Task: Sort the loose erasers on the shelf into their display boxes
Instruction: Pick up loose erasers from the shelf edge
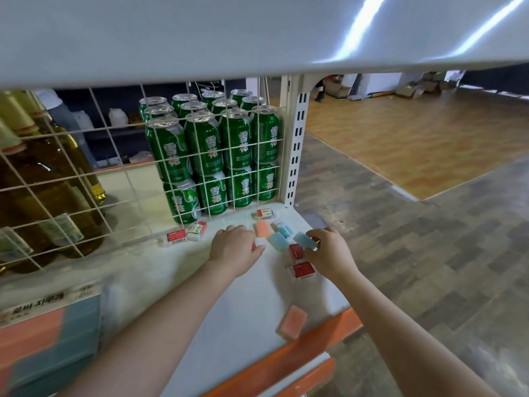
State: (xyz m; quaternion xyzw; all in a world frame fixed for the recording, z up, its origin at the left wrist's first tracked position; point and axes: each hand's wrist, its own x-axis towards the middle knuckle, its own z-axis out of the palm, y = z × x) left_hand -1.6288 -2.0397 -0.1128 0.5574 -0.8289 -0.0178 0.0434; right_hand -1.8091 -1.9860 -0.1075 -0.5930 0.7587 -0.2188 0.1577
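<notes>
- Right hand (329, 250) grip pinches pale-blue translucent block eraser (305, 240), long axis running up-left.
- Left hand (233, 247) curled over something red; cannot tell what.
- Pink-and-teal cardboard display box (48, 333) sits far left on white shelf (243, 310), left hand nearer.

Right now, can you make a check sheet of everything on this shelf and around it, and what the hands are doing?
Surface: white shelf with an orange front edge.
Job's things: red-sleeved erasers, pale blue erasers and a pink eraser lie scattered at the back right; one pink eraser lies alone near the front edge; the display box stands at the left.
Clutter: green cans and glass bottles behind a wire grid.
Grips: left hand is curled over a red eraser; right hand pinches a pale blue eraser.
Cables: nothing seen.
Surroundings: tiled and wood floor, cardboard boxes far off.
</notes>
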